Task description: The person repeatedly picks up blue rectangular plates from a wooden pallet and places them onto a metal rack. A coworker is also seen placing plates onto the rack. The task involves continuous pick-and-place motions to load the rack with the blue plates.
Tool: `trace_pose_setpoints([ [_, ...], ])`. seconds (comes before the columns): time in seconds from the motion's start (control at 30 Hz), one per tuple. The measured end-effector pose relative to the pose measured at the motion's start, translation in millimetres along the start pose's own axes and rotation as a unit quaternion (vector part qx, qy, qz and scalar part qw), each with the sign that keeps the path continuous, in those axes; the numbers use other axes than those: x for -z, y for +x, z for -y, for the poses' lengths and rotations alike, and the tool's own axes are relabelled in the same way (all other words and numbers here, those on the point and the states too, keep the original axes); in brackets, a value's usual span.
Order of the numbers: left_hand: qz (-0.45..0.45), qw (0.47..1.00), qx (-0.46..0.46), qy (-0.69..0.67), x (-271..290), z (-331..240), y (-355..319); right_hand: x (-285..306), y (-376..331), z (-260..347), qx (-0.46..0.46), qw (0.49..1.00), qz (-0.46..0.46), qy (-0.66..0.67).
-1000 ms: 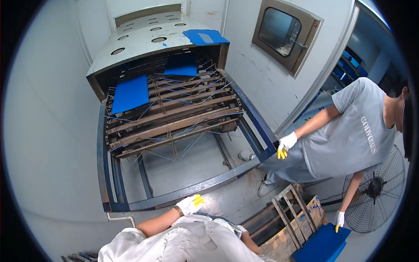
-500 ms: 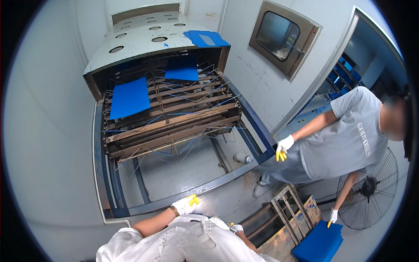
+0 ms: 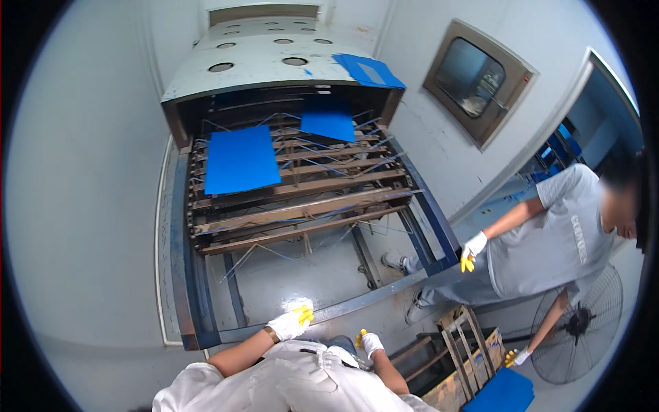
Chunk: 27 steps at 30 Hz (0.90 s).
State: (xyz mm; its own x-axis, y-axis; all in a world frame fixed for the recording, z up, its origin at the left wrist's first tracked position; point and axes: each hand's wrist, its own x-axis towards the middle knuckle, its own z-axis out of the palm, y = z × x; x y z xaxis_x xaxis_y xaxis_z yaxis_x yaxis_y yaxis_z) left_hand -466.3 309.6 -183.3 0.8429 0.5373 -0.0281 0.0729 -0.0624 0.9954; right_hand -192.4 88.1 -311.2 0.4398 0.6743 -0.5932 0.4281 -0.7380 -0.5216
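My left hand, in a white glove with yellow fingertips, hovers by the near rail of the blue metal frame. Its fingers are loosely spread and hold nothing visible. My right hand, gloved the same way, is in front of my body with its fingers curled in; nothing shows in them. Beyond the frame, a flat blue sheet lies on the wire racks of a slatted conveyor. Another blue sheet sits farther back, partly under the white hood.
Blue sheets lie on the hood's right corner. At right, a co-worker in grey reaches one gloved hand over a blue stack beside a wooden board. A round fan stands behind. A doorway opens in the right wall.
My view has shifted left. My right hand has come out in front of my body. The blue sheets sit farther out from the hood. The co-worker's lower hand has lifted off the blue stack.
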Motion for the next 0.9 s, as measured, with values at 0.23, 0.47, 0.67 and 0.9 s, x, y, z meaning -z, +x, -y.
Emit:
trace_pose_setpoints([
  [0.23, 0.077, 0.930, 0.027, 0.358, 55, -48, -5, -1, -4, 94, -0.070, 0.972, 0.092, 0.206],
  [0.47, -0.293, 0.646, 0.307, -0.634, 97, -5, -5, 59, -8, 247, -0.053, 0.875, 0.225, 0.426],
  [0.67, -0.317, 0.582, 0.296, -0.688, 116, 8, -3, 93, -7, 449, 0.211, 0.862, 0.373, 0.271],
  [0.9, -0.043, 0.958, 0.259, 0.113, 113, 14, -15, 23, 40, 595, 0.119, 0.665, 0.423, 0.604],
])
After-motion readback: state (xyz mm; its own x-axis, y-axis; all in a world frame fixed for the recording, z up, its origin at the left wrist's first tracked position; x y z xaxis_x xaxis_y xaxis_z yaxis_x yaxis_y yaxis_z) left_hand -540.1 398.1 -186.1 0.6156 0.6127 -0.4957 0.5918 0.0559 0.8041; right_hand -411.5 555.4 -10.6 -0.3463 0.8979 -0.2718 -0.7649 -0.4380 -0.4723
